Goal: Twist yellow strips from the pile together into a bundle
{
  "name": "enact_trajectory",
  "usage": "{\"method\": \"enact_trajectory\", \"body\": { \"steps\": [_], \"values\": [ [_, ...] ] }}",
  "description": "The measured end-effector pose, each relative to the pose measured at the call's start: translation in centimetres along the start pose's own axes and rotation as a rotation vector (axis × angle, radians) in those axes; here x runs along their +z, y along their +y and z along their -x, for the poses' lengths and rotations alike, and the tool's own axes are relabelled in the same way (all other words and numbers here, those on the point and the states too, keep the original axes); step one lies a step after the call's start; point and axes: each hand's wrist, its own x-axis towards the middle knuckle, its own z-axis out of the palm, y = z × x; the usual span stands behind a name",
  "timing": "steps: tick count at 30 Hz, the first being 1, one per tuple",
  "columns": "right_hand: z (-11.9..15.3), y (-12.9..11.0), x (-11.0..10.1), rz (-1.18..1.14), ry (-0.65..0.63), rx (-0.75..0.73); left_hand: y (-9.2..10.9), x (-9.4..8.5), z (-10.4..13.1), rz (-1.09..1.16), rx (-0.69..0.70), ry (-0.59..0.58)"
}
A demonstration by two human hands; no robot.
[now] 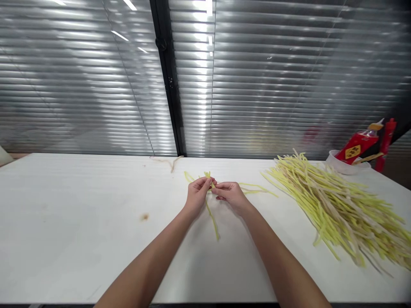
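My left hand (196, 194) and my right hand (229, 194) meet over the middle of the white table (80, 214). Both pinch the same few yellow strands (212, 216) where they cross, fingertips touching. One strand trails toward me below the hands; others run out to the right (257, 188) and back left. A big heap of yellow and pale strands (340, 205) lies on the table to the right of my right hand, apart from it.
A white bowl (340, 164) with red packets (358, 149) stands at the back right corner. A pale loose strand (168, 161) lies near the far edge. Glass wall with blinds and a black post (167, 77) rises behind the table.
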Motion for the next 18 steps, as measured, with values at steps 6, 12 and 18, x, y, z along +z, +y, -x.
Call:
{"method": "enact_trajectory", "body": {
  "steps": [6,12,18],
  "values": [
    [-0.3,0.4,0.1,0.186,0.060,-0.107,-0.6,-0.1,-0.3,0.023,-0.022,0.014],
    [-0.4,0.9,0.3,0.279,0.097,-0.254,-0.7,0.1,-0.4,0.057,-0.018,0.045],
    [-0.6,1.3,0.7,0.203,0.109,-0.158,-0.6,0.0,-0.4,0.082,-0.056,0.045]
  ]
}}
